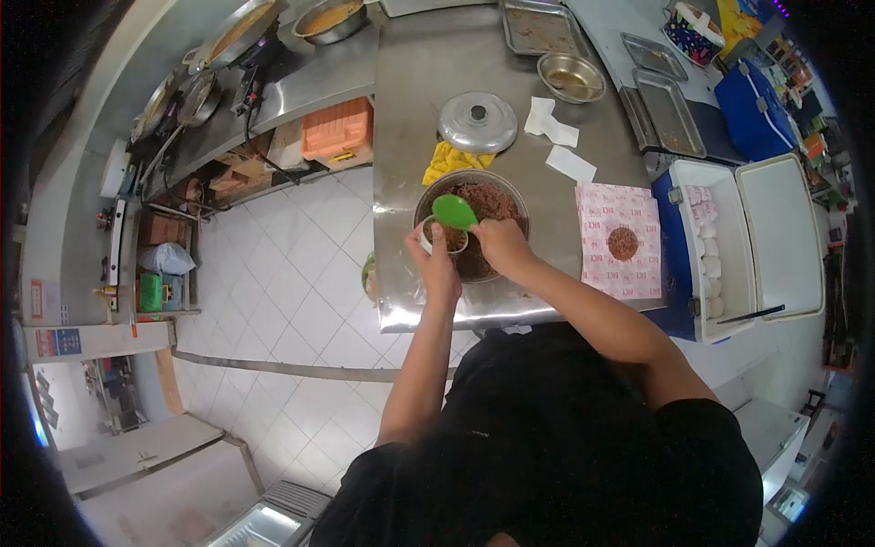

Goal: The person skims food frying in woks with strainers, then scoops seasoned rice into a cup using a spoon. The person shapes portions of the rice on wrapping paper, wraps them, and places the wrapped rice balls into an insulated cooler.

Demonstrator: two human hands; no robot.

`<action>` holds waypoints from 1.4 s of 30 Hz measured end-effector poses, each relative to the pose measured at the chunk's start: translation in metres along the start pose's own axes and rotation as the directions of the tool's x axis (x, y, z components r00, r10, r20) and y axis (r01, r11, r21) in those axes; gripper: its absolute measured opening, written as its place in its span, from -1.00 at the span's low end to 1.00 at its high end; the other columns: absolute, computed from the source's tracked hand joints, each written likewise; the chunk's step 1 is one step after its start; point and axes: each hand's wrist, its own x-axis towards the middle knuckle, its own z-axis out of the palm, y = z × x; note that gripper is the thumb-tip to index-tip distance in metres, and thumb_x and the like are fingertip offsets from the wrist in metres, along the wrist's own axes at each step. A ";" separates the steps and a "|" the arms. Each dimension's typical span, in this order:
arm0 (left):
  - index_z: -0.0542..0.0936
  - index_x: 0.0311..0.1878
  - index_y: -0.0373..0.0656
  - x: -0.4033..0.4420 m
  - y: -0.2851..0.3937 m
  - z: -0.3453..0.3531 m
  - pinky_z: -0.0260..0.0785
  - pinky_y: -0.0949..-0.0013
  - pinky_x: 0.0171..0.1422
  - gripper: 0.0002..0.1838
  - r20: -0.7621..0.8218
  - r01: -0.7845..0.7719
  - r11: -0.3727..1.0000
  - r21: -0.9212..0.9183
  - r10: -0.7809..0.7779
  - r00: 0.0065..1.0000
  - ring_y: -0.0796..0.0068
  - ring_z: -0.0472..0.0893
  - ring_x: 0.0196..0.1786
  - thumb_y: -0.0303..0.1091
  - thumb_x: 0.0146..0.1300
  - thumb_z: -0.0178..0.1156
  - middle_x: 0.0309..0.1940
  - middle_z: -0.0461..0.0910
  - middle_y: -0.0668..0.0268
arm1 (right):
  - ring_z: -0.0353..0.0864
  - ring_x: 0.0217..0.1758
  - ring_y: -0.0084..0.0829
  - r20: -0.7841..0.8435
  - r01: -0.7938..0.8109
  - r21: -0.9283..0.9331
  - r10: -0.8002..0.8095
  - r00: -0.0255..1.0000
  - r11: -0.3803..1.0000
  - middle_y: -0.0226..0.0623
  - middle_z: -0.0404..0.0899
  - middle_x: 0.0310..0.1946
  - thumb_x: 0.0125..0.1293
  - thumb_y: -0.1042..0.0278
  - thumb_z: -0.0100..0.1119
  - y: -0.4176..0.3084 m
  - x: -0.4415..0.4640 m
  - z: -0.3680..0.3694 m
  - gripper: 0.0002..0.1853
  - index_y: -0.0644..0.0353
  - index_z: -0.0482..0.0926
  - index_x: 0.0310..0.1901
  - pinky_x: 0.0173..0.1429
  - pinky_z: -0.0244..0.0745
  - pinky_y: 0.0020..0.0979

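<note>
My left hand (437, 264) is wrapped round a small white cup (458, 248) with brown food in it, held over the near left side of a large metal pot. My right hand (501, 246) grips the handle of a green rice paddle (453, 212), its broad blade right above the cup. Reddish-brown cooked rice (492, 198) fills much of the pot (523, 194). To the right, a round mound of the same brown food (622, 243) lies on pink printed paper (620, 283). Behind the pot are a yellow cloth (447, 164) and a metal lid (478, 123).
Farther back on the steel table (419, 64) are white paper pieces (571, 164), a metal bowl (571, 77) and a tray (544, 29). An opened cooler (684, 205) with white wrapped bundles stands at the right. Pans (330, 20) sit on the counter at left.
</note>
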 end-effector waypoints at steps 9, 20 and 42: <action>0.19 0.57 0.00 -0.067 0.043 -0.004 0.42 0.08 0.46 -0.10 0.386 0.006 0.998 0.057 -0.027 0.922 0.29 0.46 0.41 -0.36 0.23 0.45 0.43 0.37 0.24 | 0.64 0.07 0.09 -0.116 0.265 0.023 -0.261 0.958 0.964 0.03 0.64 -0.02 0.32 0.27 0.29 -0.006 -0.020 -0.096 -0.71 0.25 0.68 -0.01 0.21 0.54 -0.01; 0.38 0.30 -0.27 -0.156 -0.165 0.063 0.32 0.12 0.49 -0.08 0.274 -0.258 0.668 0.698 0.084 0.958 0.18 0.50 0.34 -0.22 -0.11 0.68 0.20 0.48 0.07 | 0.60 0.15 0.01 0.351 -0.012 -0.159 0.068 0.934 0.987 -0.01 0.65 0.02 0.02 0.20 0.48 0.279 -0.241 -0.188 -0.53 0.21 0.68 -0.01 0.28 0.49 -0.06; 0.42 0.46 -0.18 -0.171 -0.258 0.088 0.12 -0.07 0.65 -0.38 0.876 -0.925 -0.025 0.379 -0.312 0.367 0.01 0.26 0.62 -0.23 0.37 0.25 0.52 0.35 0.02 | 0.54 0.25 0.15 0.205 0.321 -0.171 -0.285 0.936 0.931 0.14 0.58 0.03 0.22 0.39 0.13 0.361 -0.279 -0.144 -0.74 0.36 0.58 -0.10 0.44 0.41 0.07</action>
